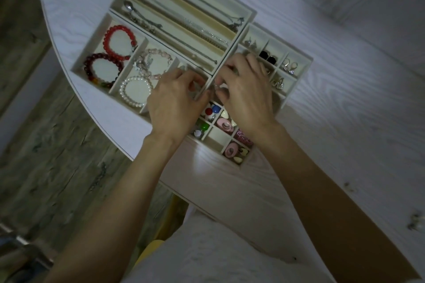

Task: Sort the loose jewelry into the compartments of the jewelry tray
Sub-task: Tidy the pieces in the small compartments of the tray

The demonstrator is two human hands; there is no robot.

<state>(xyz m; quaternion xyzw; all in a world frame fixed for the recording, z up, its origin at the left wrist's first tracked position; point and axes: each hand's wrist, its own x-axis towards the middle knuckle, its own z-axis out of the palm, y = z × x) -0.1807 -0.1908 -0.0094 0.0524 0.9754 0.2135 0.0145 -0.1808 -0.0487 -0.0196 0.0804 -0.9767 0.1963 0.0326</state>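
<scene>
The cream jewelry tray (250, 12) lies tilted on the white table. Its long slots hold chains (174, 37); its left compartments hold a red bead bracelet (119, 40), a dark bead bracelet (102, 69), a pink one (156, 62) and a pearl one (135, 91). Small right cells hold earrings (291, 65) and black studs (268, 57). Near cells hold coloured rings and pink pieces (223, 124). My left hand (174, 103) and my right hand (247, 96) meet over the tray's middle, fingers curled. The right fingertips pinch a small shiny piece (217, 87); whether the left hand holds anything is hidden.
The table (345, 122) has a curved left edge above a wood-pattern floor (46, 167). A small shiny loose piece (416, 223) lies near the right edge of the view. A yellow object (156, 246) shows below the table.
</scene>
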